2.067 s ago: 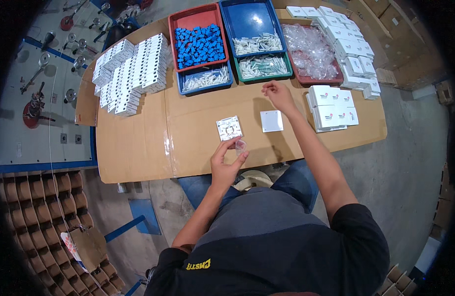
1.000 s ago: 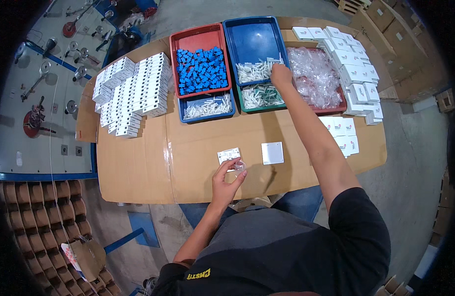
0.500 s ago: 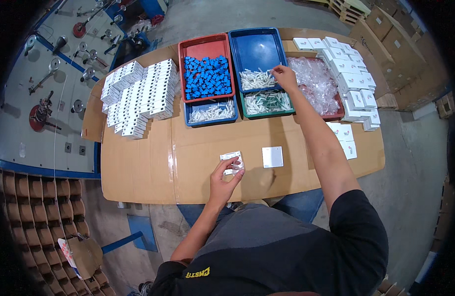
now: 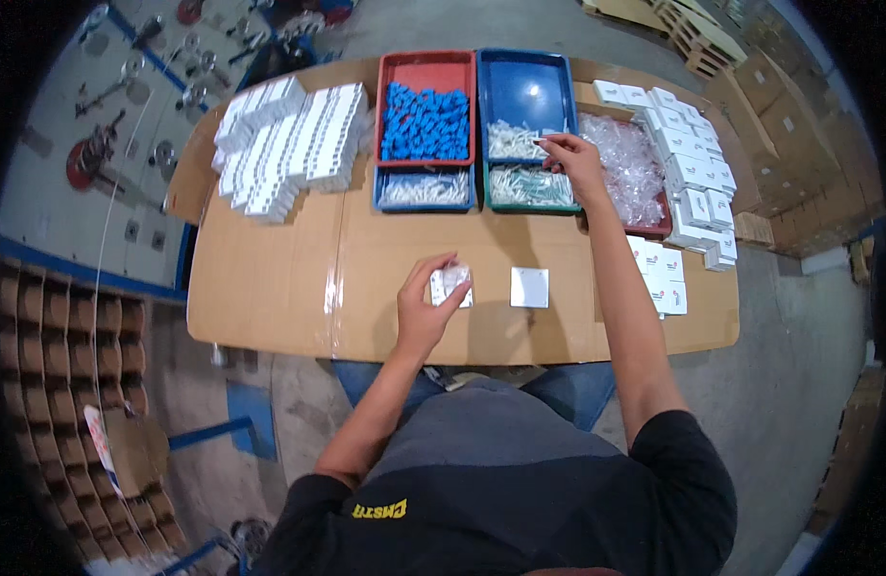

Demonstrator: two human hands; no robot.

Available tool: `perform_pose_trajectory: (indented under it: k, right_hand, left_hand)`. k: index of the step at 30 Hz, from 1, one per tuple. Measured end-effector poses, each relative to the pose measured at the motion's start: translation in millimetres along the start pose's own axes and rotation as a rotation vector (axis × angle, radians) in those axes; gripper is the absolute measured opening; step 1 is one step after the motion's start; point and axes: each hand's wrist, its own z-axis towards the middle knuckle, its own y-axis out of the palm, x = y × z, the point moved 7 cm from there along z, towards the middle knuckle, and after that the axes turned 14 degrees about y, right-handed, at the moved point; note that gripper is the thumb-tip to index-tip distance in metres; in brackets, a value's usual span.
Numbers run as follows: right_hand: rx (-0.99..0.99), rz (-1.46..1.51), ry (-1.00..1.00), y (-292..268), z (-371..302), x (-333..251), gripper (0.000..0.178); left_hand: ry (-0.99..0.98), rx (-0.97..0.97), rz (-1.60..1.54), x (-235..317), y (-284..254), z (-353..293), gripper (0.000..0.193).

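Resting on the brown table [image 4: 270, 278], the left hand [image 4: 425, 307] curls its fingers around a small white plate [image 4: 451, 285] near the front edge, gripping it against the tabletop. Just beside that lies a second white square [image 4: 529, 287], untouched. The right hand [image 4: 575, 161] reaches far across to the green tray [image 4: 534, 187] of pale small parts, fingertips pinched at the top rim (whether they hold a piece is too small to tell). A red tray [image 4: 425, 82] of blue parts sits to the left.
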Motion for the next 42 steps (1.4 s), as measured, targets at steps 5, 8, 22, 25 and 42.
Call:
perform_pose_trajectory:
  k: [5,8,22,25,42]
  right_hand:
    - [-0.135,0.069,-0.022,40.8,-116.8,-15.1,0.015]
    - [-0.209,0.136,-0.051,61.7,-173.5,-13.5,0.011]
    - [-0.211,-0.035,-0.070,100.7,-250.0,-24.2,0.016]
    - [-0.181,-0.192,-0.152,111.1,-253.8,-35.4,0.016]
    - [-0.372,-0.446,-0.214,150.4,-250.8,-37.1,0.016]
  left_hand:
    - [0.006,0.020,-0.073,10.9,7.9,1.4,0.044]
    - [0.070,0.028,-0.059,16.2,10.7,-3.4,0.045]
    - [0.244,0.009,0.102,56.3,-1.0,-19.9,0.046]
    - [0.262,0.029,0.102,57.8,-7.6,-23.3,0.048]
    - [0.227,0.112,0.038,37.4,-22.3,-24.6,0.047]
